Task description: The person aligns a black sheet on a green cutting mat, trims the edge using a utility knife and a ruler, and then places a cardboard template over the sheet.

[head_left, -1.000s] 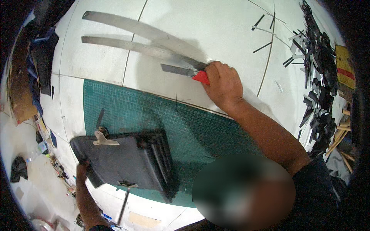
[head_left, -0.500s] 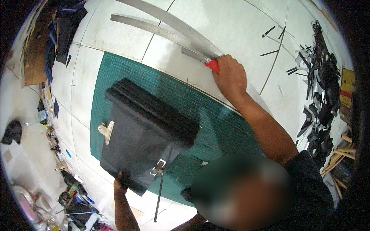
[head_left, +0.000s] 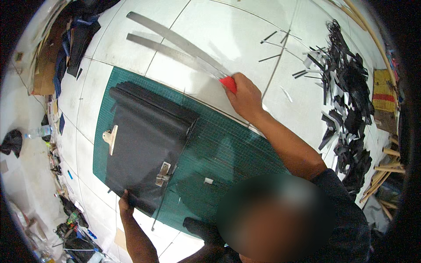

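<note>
A layered stack of black sheet material [head_left: 144,144], folded over at its far end, lies on a green cutting mat [head_left: 210,144]. My left hand [head_left: 126,204] pinches its near left corner, thumb on top. Metal clips grip the material, a bulldog clip [head_left: 110,140] on the left edge and another clip [head_left: 163,174] on the right. A thin dark strip [head_left: 158,212] trails from the right clip. Beyond the mat, my right hand [head_left: 244,97] is closed around a red-handled cutter [head_left: 228,84] and the end of a long metal ruler [head_left: 180,40]. Another metal strip [head_left: 160,48] runs beside the ruler; whether I hold it is unclear.
A heap of black and white offcuts [head_left: 351,105] covers the tiled floor [head_left: 197,22] at right, near wooden sticks [head_left: 390,168]. Dark cloth [head_left: 83,41] and cardboard [head_left: 46,74] are far left. Along the left lie a plastic bottle [head_left: 39,131] and clutter. A blurred oval hides the lower middle.
The whole view has shifted. The black layers' folded far end lies flatter and more to the left on the mat. The long ruler's far end has come into view. Both hands keep their grip.
</note>
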Tool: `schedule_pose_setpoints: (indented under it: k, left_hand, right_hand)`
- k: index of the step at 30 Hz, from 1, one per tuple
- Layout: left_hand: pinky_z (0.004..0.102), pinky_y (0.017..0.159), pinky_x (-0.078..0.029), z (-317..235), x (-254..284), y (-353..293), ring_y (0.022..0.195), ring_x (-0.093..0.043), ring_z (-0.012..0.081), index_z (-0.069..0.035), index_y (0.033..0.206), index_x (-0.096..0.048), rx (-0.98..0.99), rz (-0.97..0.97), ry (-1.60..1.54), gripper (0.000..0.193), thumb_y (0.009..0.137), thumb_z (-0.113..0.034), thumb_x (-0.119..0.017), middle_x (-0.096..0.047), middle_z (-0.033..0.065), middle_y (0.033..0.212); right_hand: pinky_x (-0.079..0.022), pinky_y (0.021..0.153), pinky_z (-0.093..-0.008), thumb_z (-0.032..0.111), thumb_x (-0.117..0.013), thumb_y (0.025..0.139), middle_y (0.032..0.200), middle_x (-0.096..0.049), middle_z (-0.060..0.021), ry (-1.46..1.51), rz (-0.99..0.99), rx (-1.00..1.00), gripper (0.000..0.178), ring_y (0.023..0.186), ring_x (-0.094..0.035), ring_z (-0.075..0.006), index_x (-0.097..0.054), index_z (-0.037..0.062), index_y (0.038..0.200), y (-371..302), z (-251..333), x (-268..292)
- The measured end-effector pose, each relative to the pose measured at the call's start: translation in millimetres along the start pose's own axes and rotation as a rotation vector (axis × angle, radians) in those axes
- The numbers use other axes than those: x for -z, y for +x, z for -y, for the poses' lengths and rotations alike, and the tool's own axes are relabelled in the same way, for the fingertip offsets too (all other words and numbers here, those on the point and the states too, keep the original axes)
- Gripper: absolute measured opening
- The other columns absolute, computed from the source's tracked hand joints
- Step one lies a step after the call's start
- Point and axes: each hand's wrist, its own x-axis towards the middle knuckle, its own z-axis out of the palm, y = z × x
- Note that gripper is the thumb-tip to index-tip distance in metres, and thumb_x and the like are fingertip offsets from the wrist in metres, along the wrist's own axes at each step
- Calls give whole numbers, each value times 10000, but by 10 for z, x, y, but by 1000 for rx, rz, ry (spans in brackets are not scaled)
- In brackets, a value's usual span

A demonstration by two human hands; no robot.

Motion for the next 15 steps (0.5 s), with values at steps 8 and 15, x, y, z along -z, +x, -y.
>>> schedule_pose_setpoints:
  k: [8, 15]
  left_hand:
    - [487, 991, -430, -504, -684, -37, 1186, -538, 427, 101, 1364, -463, 265, -277, 796, 878, 821, -537, -727, -524, 265, 1360]
    - [447, 1113, -352, -2005, -2498, -622, 1313, -469, 344, -20, 1431, -443, -1075, 54, 992, 553, 938, -204, -614, -482, 210, 1417]
  right_hand:
    - [-515, 780, -433, 282, -744, 858, 957, -629, -198, -14, 145, -309, 362, 886, -646, -361, -571, 30, 1052, -1810, -750, 1517]
    - [-504, 694, -427, 273, -773, 825, 875, -613, -180, -19, 149, -466, 366, 787, -621, -368, -553, 40, 1001, -3332, -1300, 1991]
